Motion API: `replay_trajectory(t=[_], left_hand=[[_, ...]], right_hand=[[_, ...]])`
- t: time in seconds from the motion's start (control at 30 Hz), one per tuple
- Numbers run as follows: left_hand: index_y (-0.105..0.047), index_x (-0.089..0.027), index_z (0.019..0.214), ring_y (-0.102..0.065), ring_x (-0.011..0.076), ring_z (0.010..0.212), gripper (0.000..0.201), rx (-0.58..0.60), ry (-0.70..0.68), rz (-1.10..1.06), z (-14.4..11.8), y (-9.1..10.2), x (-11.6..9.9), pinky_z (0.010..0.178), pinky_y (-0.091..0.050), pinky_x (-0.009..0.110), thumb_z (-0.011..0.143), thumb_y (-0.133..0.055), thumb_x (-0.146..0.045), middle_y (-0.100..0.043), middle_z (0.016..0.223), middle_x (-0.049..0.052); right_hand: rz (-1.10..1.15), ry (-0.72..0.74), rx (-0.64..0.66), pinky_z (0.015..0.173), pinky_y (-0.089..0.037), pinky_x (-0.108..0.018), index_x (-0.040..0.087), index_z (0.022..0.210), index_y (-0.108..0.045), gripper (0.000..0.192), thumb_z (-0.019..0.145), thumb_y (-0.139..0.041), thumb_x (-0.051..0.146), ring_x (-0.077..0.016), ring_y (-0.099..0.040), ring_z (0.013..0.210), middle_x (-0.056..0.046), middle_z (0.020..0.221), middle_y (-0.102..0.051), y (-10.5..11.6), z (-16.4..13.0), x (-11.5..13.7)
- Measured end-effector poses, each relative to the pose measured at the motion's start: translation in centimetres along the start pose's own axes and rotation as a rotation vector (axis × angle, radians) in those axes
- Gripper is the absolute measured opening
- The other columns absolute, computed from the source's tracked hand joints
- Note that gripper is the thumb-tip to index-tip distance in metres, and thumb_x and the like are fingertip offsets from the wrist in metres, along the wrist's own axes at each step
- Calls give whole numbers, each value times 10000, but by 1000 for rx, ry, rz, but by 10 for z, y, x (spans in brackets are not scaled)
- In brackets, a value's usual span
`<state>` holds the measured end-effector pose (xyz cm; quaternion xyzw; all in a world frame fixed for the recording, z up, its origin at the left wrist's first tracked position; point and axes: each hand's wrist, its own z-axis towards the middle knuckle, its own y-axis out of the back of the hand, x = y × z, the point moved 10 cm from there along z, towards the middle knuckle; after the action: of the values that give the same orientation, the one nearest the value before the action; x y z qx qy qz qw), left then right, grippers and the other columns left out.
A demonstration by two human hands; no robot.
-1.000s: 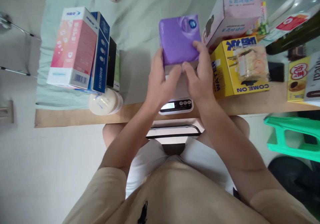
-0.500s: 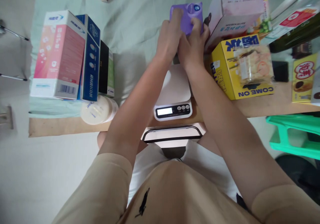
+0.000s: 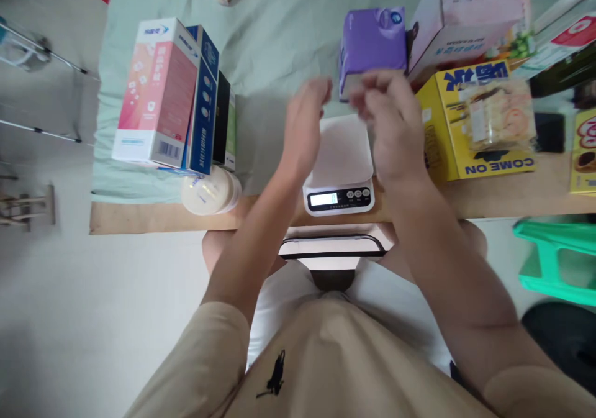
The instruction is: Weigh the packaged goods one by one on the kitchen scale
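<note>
A purple pack (image 3: pixel 371 45) stands on the green cloth just behind a white kitchen scale (image 3: pixel 342 166) whose platform is bare. My left hand (image 3: pixel 305 126) hovers over the scale's left edge, fingers apart, holding nothing. My right hand (image 3: pixel 391 123) is over the scale's right side, blurred, fingers loosely spread just below the purple pack and apart from it. The scale's display (image 3: pixel 323 199) is lit near the table's front edge.
A pink-white box (image 3: pixel 156 92), a blue box (image 3: pixel 202 104) and thinner boxes stand at left, with a round white tub (image 3: pixel 209 191) in front. A yellow box (image 3: pixel 475 120) and a pink box (image 3: pixel 470 17) crowd the right. A green stool (image 3: pixel 554 259) stands at lower right.
Both hands lifted the purple pack off the scale, set it down behind the scale and let go. The hands have drawn back toward me.
</note>
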<state>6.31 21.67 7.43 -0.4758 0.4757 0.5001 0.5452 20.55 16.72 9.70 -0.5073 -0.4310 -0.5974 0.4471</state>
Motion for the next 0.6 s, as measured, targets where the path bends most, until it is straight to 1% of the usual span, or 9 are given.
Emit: replay_trajectory(t=[0.03, 0.1, 0.17, 0.27, 0.37, 0.4, 0.43, 0.53, 0.6], left_hand=[[-606, -166, 781, -629, 99, 858, 306, -13, 32, -61, -31, 9, -3, 786, -514, 251, 988, -552, -384, -630, 856, 24], [-477, -152, 604, -443, 69, 631, 388, -43, 30, -71, -91, 28, -12, 618, -388, 245, 938, -590, -314, -465, 629, 0], [-308, -156, 522, -269, 66, 519, 481, -47, 40, -9, -138, 46, -19, 519, -218, 277, 894, -590, -274, -274, 515, -18], [-339, -166, 524, -328, 85, 532, 417, -224, -111, 88, -168, 100, -54, 531, -232, 287, 826, -603, -281, -333, 542, -5], [-388, -192, 526, -417, 98, 557, 341, -644, -529, 48, -173, 184, -114, 623, -369, 277, 796, -564, -304, -345, 552, -9], [-490, -202, 583, -475, 102, 623, 233, -739, -531, 58, -165, 208, -119, 715, -419, 276, 800, -551, -261, -406, 609, -7], [-561, -199, 642, -511, 98, 679, 165, -813, -511, 62, -154, 230, -121, 714, -404, 262, 797, -528, -246, -491, 674, 1], [-623, -194, 794, -582, 117, 909, 107, -707, -229, 37, -96, 263, -101, 813, -436, 260, 829, -609, -294, -625, 919, 13], [-593, -207, 790, -594, 155, 1002, 222, -514, -125, 11, -67, 258, -90, 851, -456, 285, 813, -724, -384, -644, 952, 13]], right_hand=[[98, -48, 21, 848, -584, -375, 270, 866, -550, 179, 948, -506, 423, -166, -648, 829, -18, 850, -644, -4, -21, -1], [128, -81, 73, 595, -464, -278, 215, 671, -446, 369, 947, -522, 446, -105, -463, 576, 11, 610, -455, -18, -60, -1], [177, -142, 185, 510, -332, -246, 199, 603, -345, 464, 945, -531, 450, -74, -327, 518, 33, 548, -329, -43, -88, -8], [220, -165, 292, 538, -339, -240, 200, 638, -378, 415, 965, -508, 421, -78, -353, 557, 34, 575, -358, -83, -104, -7], [146, -32, 318, 758, -517, -260, 222, 853, -537, 224, 990, -490, 393, -110, -567, 782, 1, 819, -611, -121, -94, 17], [96, 29, 339, 892, -545, -272, 233, 960, -559, 173, 993, -493, 389, -120, -616, 929, -13, 981, -670, -136, -89, 28], [30, 84, 364, 1031, -531, -281, 237, 1068, -559, 176, 994, -499, 386, -126, -622, 1093, -26, 1160, -680, -153, -86, 39], [-238, 179, 408, 1306, -341, -278, 202, 1353, -469, 424, 982, -543, 393, -133, -436, 1472, -48, 1525, -528, -199, -78, 62], [-394, 189, 393, 1358, -252, -264, 193, 1464, -403, 567, 968, -569, 411, -140, -326, 1562, -23, 1605, -454, -218, -75, 70]])
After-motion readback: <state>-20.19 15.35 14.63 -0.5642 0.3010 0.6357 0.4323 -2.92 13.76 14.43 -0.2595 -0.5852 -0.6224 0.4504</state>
